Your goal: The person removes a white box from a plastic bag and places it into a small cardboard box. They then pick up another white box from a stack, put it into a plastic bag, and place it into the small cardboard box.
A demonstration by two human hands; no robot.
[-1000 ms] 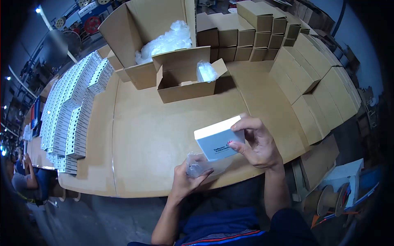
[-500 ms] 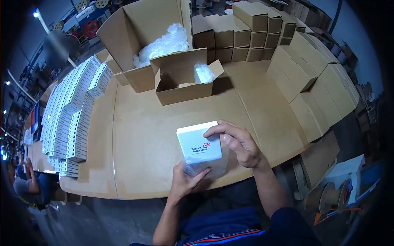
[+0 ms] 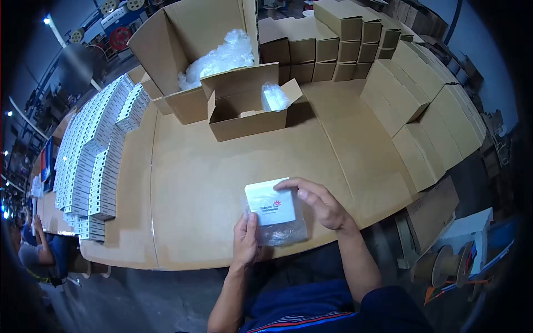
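Bagging step: white box point(image 3: 270, 202) half inside clear bag point(image 3: 280, 228), left hand point(image 3: 245, 240) clamped on bag, right hand point(image 3: 317, 202) gripping box. Next prob. needs box pushed fully in.

Head view, the only one: worn on the person's head, facing forward and steeply down over the desk point(image 3: 222, 177). Wide fisheye lens; edges bend, corners fall dark. Nearest, at lower centre: the person's own forearms, left hand point(image 3: 245, 240) and right hand point(image 3: 319, 204). Farthest, along the top edge: stacked cartons point(image 3: 338, 39). Far left: another person point(image 3: 33, 244), seated.
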